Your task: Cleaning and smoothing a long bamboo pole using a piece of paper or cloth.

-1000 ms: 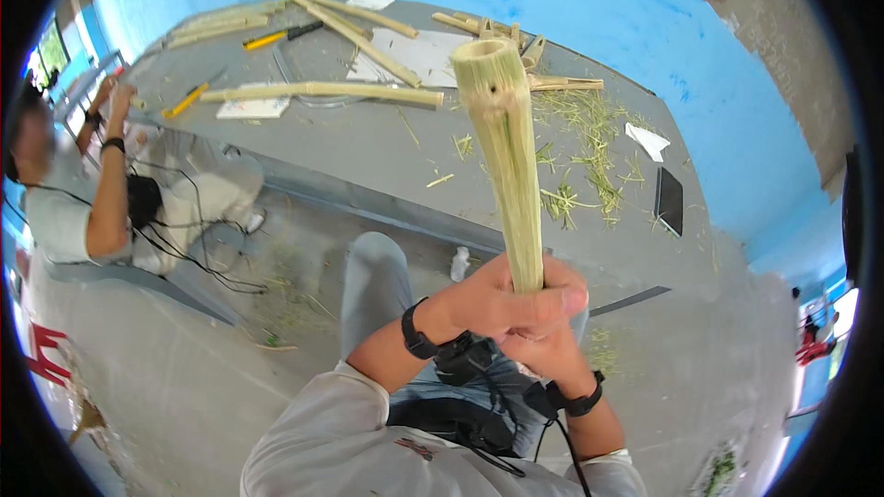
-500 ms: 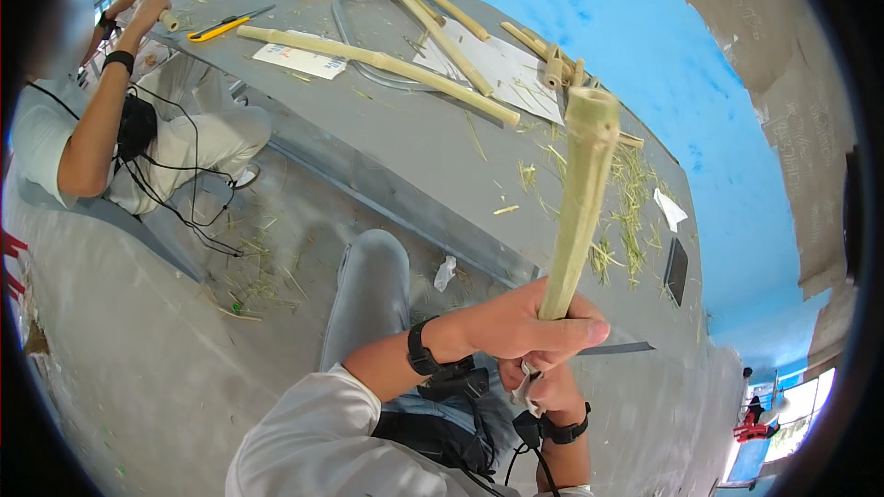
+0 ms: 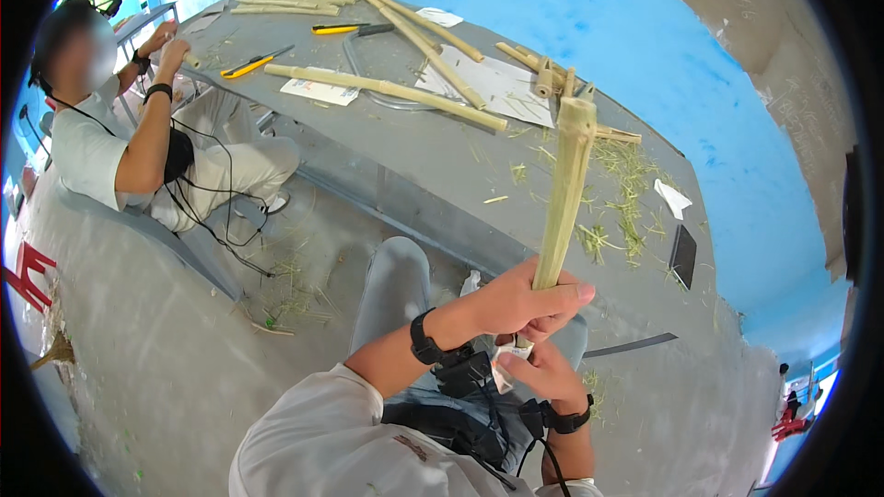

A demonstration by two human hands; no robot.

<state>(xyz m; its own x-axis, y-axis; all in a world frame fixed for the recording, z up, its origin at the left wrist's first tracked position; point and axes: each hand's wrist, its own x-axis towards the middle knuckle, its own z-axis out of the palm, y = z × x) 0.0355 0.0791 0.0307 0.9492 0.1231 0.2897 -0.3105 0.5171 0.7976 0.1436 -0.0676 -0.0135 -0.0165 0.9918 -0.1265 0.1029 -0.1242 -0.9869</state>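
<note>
My left hand (image 3: 532, 302) is closed round the lower part of a pale green bamboo stick (image 3: 564, 193), which stands nearly upright over my lap. A node with side stubs shows near its top end. Just below, my right hand (image 3: 551, 374) pinches a small crumpled piece of white paper (image 3: 505, 370) with some print against the stick's bottom end. The fingers on the paper's far side are hidden. Black bands with small devices sit on both my wrists.
The grey table (image 3: 405, 156) ahead carries several bamboo sticks (image 3: 387, 90), two yellow cutters (image 3: 253, 62), white sheets (image 3: 497, 83), green shavings (image 3: 626, 189) and a dark flat phone-like object (image 3: 682, 257). A seated co-worker (image 3: 110, 120) at the left holds a short bamboo piece.
The view has shifted, bringing more of the co-worker into sight. My right hand has opened out slightly lower, showing more of the paper. My left hand keeps its grip on the bamboo stick.
</note>
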